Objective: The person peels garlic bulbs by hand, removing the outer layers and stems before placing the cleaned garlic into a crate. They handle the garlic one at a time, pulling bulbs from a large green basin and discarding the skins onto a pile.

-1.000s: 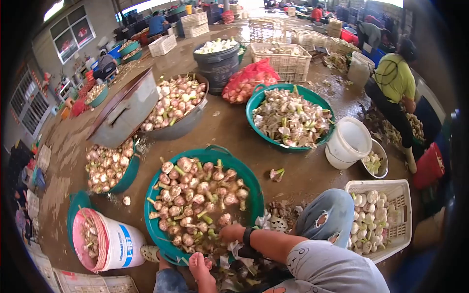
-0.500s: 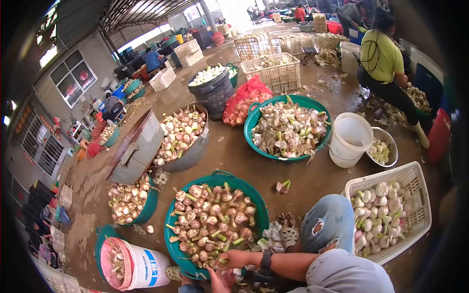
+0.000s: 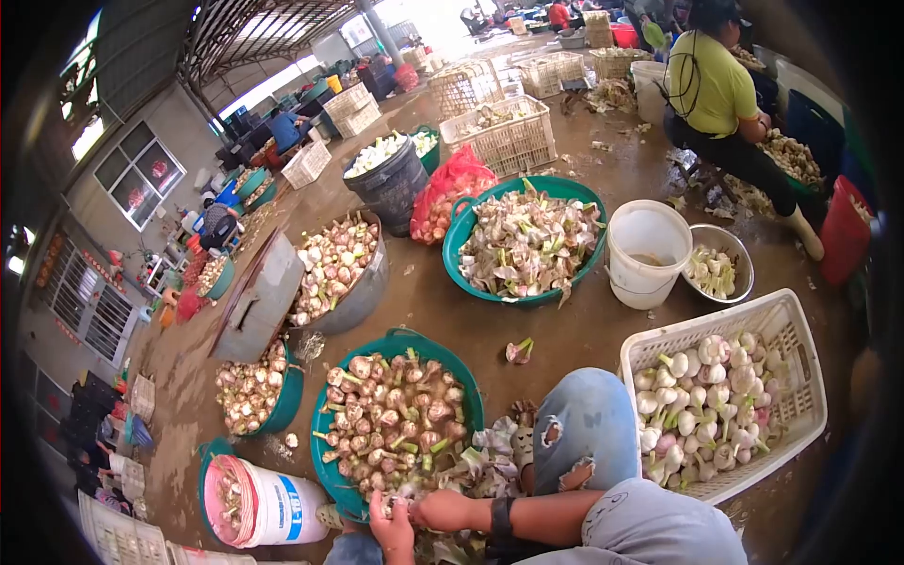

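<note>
One bare left hand has its grip curled round a pale garlic bulb, partly hidden by the fingers, which I see right at the near rim of a round green plastic tub. The bare right hand, with a black wristband behind it, is just beside the left; its fingers are bent, but I cannot tell whether that grip has hold of anything. Purple-and-white garlic bulbs with short green stems crowd the tub, and papery whitish skins lie between it and a knee in ripped blue jeans.

To the right of the knee, on the wet brown floor, stands a slatted white plastic crate part filled with clean white garlic heads. Beyond the knee, a single purplish bulb lies on the floor. Farther out sit a second green tub piled with husky garlic, a white plastic bucket and a shiny metal bowl of pale pieces. Past them, a person in a yellow-green shirt sits beside another heap of garlic.
</note>
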`<state>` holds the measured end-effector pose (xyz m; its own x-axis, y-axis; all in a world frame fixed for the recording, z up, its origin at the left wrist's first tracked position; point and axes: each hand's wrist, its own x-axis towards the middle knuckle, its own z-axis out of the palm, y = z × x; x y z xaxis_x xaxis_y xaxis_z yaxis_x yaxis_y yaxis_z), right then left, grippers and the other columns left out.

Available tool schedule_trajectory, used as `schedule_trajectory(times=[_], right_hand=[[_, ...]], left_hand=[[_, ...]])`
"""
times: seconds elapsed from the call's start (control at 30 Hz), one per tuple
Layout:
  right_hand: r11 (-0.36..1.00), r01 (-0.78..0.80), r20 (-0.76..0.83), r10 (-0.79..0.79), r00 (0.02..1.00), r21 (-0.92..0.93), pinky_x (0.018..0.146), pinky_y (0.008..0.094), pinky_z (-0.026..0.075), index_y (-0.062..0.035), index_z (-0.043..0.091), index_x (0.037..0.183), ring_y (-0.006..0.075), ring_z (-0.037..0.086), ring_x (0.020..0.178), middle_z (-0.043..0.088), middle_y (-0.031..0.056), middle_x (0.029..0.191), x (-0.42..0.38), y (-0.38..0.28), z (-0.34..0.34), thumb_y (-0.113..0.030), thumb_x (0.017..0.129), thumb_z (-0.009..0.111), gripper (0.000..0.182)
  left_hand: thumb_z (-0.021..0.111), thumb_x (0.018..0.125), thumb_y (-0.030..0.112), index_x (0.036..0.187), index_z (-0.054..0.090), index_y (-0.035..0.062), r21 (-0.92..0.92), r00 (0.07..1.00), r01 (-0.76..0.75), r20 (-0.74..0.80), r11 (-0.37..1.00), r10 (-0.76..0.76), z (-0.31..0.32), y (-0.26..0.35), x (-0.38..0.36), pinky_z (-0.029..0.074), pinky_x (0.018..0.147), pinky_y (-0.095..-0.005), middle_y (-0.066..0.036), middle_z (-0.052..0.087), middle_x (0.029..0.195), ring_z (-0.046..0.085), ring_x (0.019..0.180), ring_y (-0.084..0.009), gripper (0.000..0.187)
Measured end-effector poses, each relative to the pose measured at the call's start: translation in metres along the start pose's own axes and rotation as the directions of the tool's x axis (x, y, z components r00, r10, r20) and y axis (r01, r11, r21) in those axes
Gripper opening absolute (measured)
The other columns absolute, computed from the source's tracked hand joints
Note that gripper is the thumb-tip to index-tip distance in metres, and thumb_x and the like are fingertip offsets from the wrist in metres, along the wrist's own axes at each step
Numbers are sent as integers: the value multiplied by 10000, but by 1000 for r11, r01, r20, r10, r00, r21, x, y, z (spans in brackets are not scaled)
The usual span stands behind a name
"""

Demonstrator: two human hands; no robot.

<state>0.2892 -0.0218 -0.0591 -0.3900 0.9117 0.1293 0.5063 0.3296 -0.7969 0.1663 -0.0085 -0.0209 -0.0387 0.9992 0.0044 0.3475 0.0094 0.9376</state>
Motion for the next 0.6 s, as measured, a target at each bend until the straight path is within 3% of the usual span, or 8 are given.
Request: schedule_trajectory(times=[0.1,0.2,0.27,0.33,0.47,0.5,0.53,0.6], right_hand=[[998,-11,-4,11,1000,-60,547,432,473,-69,601,711,334,597,610,605,154,667,-13,-19,-8,-273,801,470,258],[992,-32,-44,26,999,-126,541,429,478,-70,604,680,319,605,602,607,139,653,-19,-25,-11,-265,792,475,259],[982,-66,-68,55,996,-175,541,427,481,-72,605,677,312,608,601,608,130,650,-21,-21,-7,-255,781,485,243],[979,-90,-2,91,996,-183,535,421,483,-77,607,678,301,610,597,601,116,634,-18,-15,3,-247,758,499,218],[991,-18,-10,17,1000,-135,466,404,471,-48,606,691,264,594,527,586,114,601,5,49,64,-218,778,484,226],[867,-407,206,359,910,287,444,384,462,-33,610,741,229,569,475,570,103,572,5,29,38,-218,842,431,276],[866,-415,210,366,907,281,444,384,462,-33,610,741,229,569,475,570,103,572,3,22,32,-218,842,431,276],[522,-590,325,514,794,616,420,354,449,-37,613,812,186,538,434,550,87,543,0,16,31,-241,891,361,334]], left_hand=[[578,784,105,1172,444,-79,36,995,98,-20,995,-97,-5,3,-11,463,731,-258,-143,542,1080,554,872,-155,450],[599,772,125,1112,486,-72,120,997,66,-45,991,-61,-4,-38,5,465,667,-243,-115,581,963,565,783,-140,409],[619,760,140,1037,525,-58,20,963,269,-36,963,-268,5,-20,0,461,631,-244,-87,596,846,562,710,-132,354],[601,770,173,935,555,-8,-35,957,285,-43,958,-286,10,-27,-4,467,594,-257,-64,591,787,563,670,-137,249],[515,804,249,822,541,86,-226,828,561,152,797,-540,-6,-72,6,451,502,-274,-38,587,752,576,632,-166,166],[504,809,257,836,545,85,-341,829,557,186,757,-527,-8,-73,4,442,490,-275,-36,592,763,572,623,-165,179],[494,814,266,851,549,84,-449,832,550,216,705,-511,-11,-73,1,433,478,-276,-34,597,774,568,614,-164,193],[469,827,318,865,553,80,-500,824,564,292,658,-485,-19,-70,-4,417,472,-272,-23,595,769,555,609,-155,254]])
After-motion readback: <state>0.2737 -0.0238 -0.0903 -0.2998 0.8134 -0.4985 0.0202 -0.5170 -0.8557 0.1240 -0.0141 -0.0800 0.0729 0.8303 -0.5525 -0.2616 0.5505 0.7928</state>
